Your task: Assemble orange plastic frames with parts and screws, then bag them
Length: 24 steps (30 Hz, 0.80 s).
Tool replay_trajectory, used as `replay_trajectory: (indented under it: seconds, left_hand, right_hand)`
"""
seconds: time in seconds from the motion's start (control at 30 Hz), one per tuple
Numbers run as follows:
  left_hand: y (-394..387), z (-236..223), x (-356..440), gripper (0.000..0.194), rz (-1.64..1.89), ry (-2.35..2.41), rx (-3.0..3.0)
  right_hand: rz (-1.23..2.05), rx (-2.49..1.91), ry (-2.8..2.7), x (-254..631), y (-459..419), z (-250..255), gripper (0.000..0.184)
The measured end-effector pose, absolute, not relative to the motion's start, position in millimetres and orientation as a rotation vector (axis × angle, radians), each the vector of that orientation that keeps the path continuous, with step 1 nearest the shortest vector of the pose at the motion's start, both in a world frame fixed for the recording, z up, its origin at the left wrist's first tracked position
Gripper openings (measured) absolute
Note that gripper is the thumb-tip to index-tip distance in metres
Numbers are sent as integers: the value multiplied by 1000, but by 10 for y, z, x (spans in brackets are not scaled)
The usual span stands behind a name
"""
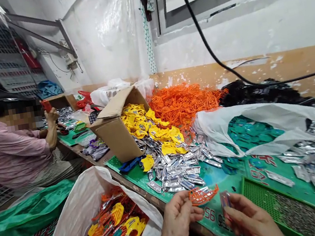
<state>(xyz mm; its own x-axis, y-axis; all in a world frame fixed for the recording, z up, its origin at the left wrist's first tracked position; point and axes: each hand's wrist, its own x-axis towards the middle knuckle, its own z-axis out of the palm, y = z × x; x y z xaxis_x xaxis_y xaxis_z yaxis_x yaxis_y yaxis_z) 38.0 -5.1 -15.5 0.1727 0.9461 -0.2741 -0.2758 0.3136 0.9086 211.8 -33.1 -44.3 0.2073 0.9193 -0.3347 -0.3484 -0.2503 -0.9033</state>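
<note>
In the head view, the left hand [177, 222] has its fingers closed together on a small orange frame [203, 195], held up above the green mat [232, 174]. The right hand [251, 220] pinches a small foil packet [225, 202] between thumb and fingers, just beside the frame, but the two hands do not touch. Near the right hand is a green tray [279, 204] with many small silver pieces. On the left of the hands, a white sack [95, 179] is full of mixed plastic pieces. Farther on lie silver packets [178, 172], yellow pieces [150, 127] and orange frames [185, 103], and a co-worker [10, 153] sits at the left side. A loose pinch could let the slippery packet fall into the tray. The thin frame could also catch on other pieces and bend or break if pulled.
</note>
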Motion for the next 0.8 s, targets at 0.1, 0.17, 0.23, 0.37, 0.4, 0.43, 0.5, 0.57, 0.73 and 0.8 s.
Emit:
replay_trajectory:
  seconds: [0.1, 0.17, 0.23, 0.37, 0.4, 0.43, 0.5, 0.57, 0.73, 0.8]
  left_hand:
    - [-30, -167, 311, 39, 1044, 1056, 818]
    - [-14, -174, 258, 41, 1053, 1070, 823]
    - [3, -178, 207, 43, 1063, 1074, 823]
    - [23, -156, 128, 45, 1098, 1078, 793]
    - [21, -145, 114, 45, 1104, 1078, 785]
    - [18, -134, 101, 45, 1107, 1076, 779]
    - [7, -117, 79, 46, 1107, 1076, 766]
    - [-2, -109, 60, 47, 1102, 1077, 752]
    - [-4, -88, 33, 49, 1085, 1092, 726]
    - [-3, -65, 32, 49, 1071, 1082, 731]
  right_hand:
    - [1377, -1271, -636, 2118, -285, -375, 42]
    - [1374, -1255, -655, 2138, -239, -346, 42]
    - [1355, -1246, -690, 2160, -185, -324, 42]
    - [1320, -1268, -776, 2171, -80, -309, 40]
    - [1321, -1279, -790, 2164, -57, -312, 40]
    - [1325, -1291, -799, 2154, -37, -317, 41]
    - [1331, -1312, -809, 2123, -3, -327, 42]
    - [1340, -1327, -815, 2085, 27, -334, 45]
    - [1340, -1350, -879, 2018, 102, -367, 43]
    - [1340, -1365, -901, 2011, 123, -395, 40]
